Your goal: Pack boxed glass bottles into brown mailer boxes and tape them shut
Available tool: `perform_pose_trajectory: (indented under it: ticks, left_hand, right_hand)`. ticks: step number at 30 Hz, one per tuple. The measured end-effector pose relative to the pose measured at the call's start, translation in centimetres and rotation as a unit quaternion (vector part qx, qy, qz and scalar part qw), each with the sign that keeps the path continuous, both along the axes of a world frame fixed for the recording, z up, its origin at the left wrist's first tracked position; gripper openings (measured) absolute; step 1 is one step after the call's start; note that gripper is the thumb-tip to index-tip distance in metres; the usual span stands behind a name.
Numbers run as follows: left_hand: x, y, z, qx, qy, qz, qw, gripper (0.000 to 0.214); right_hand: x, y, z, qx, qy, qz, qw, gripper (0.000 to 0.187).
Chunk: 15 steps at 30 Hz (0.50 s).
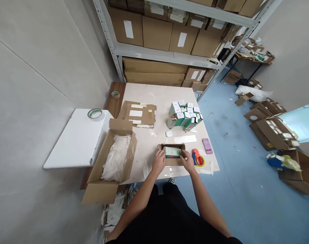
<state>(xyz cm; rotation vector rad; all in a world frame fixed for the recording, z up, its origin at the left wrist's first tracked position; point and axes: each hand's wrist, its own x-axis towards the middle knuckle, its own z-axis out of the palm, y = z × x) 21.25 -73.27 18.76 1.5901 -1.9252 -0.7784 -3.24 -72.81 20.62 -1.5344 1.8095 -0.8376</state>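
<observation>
A small open cardboard box (173, 162) stands near the table's front edge. Inside its opening lies a pale green and white carton (173, 151), long side across. My left hand (159, 161) is closed at the carton's left end, and my right hand (188, 162) is closed at its right end. Both hands also overlap the cardboard box's sides, and the fingertips are partly hidden. Right of my right hand is an orange and blue tape dispenser (196, 156). Beyond the box lie a white paper strip (185, 139) and a tiny white box (169, 134).
Several green and white cartons (186, 117) stand at the back right. Flattened cardboard (144, 115) lies back left. A large open box (131, 166) with white paper (117, 157) flanks the table's left. A purple pack (207, 145) sits by the right edge. Shelving (154, 51) rises behind.
</observation>
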Motion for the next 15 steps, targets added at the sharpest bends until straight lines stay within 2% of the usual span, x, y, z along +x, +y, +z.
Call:
perform_pose_trajectory:
  ticks: [3,6,9,15]
  left_hand:
    - [-1.7,-0.2,-0.5,0.039,-0.053,-0.037,0.997,0.050]
    - [-2.7,-0.3,-1.3,0.078,-0.109,-0.039,0.990,0.038]
    - [-2.8,0.0,-2.0,0.067,-0.122,-0.030,0.990,0.032]
    - [-2.6,1.2,-2.4,0.054,-0.138,-0.014,0.989,0.049]
  right_hand:
    - [-0.8,-0.3,0.1,-0.003,0.018,0.004,1.000,0.053]
    - [-1.8,-0.5,0.1,0.003,0.018,0.020,1.000,0.053]
    - [-2.7,-0.4,-0.3,0.021,0.009,0.031,0.999,0.054]
    - [-4.4,0.2,-1.4,0.029,-0.022,0.050,0.998,0.055]
